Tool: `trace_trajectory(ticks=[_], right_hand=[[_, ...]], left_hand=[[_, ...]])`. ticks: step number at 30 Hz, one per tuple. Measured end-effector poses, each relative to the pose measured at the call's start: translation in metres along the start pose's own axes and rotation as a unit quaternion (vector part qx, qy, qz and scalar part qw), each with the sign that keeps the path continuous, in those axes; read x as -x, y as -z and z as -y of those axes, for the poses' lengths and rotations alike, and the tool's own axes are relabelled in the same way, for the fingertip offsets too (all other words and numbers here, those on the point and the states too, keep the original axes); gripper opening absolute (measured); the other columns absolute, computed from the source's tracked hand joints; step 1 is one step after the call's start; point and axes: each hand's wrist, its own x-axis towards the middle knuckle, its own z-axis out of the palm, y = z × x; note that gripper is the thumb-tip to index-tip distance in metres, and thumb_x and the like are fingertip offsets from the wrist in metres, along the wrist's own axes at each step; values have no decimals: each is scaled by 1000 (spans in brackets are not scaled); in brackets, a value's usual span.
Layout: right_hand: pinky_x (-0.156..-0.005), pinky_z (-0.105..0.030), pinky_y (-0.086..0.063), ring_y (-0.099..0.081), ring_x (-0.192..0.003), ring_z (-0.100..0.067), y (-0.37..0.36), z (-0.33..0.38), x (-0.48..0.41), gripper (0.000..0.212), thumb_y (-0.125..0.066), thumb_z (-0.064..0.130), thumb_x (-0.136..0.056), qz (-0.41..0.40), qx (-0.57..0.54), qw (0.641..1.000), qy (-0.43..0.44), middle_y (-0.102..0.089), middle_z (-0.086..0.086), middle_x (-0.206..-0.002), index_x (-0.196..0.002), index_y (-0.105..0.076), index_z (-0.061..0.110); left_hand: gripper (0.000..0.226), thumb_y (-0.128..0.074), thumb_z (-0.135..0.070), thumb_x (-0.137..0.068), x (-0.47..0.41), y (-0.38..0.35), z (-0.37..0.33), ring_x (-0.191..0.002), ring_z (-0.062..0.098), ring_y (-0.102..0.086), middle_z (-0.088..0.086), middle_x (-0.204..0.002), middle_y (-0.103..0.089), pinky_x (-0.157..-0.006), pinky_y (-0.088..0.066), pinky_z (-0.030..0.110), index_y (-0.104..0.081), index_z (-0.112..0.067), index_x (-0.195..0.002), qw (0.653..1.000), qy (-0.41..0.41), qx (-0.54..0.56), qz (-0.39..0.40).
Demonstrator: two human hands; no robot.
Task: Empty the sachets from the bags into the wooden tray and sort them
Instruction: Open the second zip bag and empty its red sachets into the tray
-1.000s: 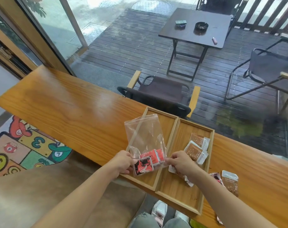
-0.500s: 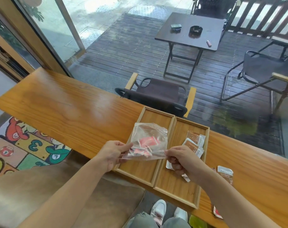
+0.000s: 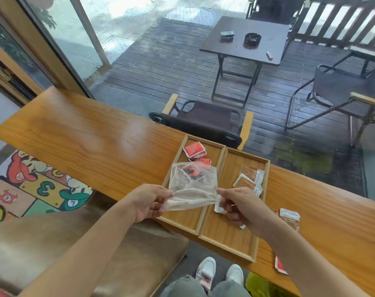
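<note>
Sachets are the business here, and they sit in two groups inside the wooden tray (image 3: 200, 224), which rests on the long counter (image 3: 79, 133) and is split into a left and a right compartment. Starting at the left, the left hand (image 3: 147, 202) is closed in a pinch on one bottom corner of a clear plastic bag (image 3: 193, 185), held up over the left compartment with its mouth tipped away from the person. Beyond the bag, a few red sachets (image 3: 194, 149) already lie at the far end of that compartment, and at least one more red sachet appears to sit inside or just under the bag's far edge; the film makes it hard to tell which. Moving right, the right hand (image 3: 239, 205) pinches the bag's other bottom corner, fingers curled tight, above the divider. In the right compartment lie brown sachets (image 3: 249, 179), overlapping one another. Further right, on the bare counter outside the tray, a brown-and-white packet (image 3: 289, 218) lies, and a red one (image 3: 279, 265) pokes out near the counter's near edge. The step in hand looks like shaking out the red sachets. The next move likely calls for a lift or shake to clear the bag, then setting it aside and gathering the strays.
</note>
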Motion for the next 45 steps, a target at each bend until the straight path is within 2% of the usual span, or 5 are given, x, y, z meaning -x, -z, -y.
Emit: trace_trajectory(ticks=[10, 15, 20, 31, 45], right_hand=[[-44, -26, -51, -70, -56, -23, -10, -28, -31, 43, -53, 50, -86, -60, -31, 995, -79, -75, -10, -67, -93, -59, 7], [-37, -25, -47, -61, -43, -18, -18, -16, -37, 24, -58, 18, -89, -74, -75, 993, -55, -66, -9, -63, -88, -65, -5], [-33, -19, -34, -43, -31, -13, -18, -14, -28, 17, -48, 8, -86, -51, -43, 995, -73, -53, -7, -44, -79, -60, -2], [-28, -12, -24, -29, -25, -9, 13, -13, 6, 20, -40, 8, -86, -29, -88, 992, -86, -42, -5, -37, -73, -53, 2], [-47, -19, -47, -61, -56, -12, 88, -31, 62, 19, -62, 21, -87, -177, -55, 980, 75, -66, -6, -69, -79, -66, 4]], left_hand=[[17, -54, -7, -86, 6, 7, 1, -44, 12, -60, 11, -65, -67, -40, -53, 20, -57, 0, -101, 984, 81, 119, 106], [46, -67, -27, -77, 12, 6, 3, -55, 17, -68, 14, -79, -72, -45, -57, 24, -56, -1, -113, 977, 78, 77, 184], [36, -53, -31, -90, 1, -8, 8, -73, 20, -61, 12, -91, -67, -61, -48, 27, -59, -2, -111, 995, 68, 55, 51], [29, -42, -18, -86, 18, -30, -9, -26, 7, -32, -4, -37, -41, -28, -26, 12, -47, -14, -58, 998, 27, 48, 20], [22, -49, -25, -92, 26, -135, -31, -65, 23, -59, 11, -74, -64, -53, -46, 28, -60, -8, -82, 970, -180, -151, 63]])
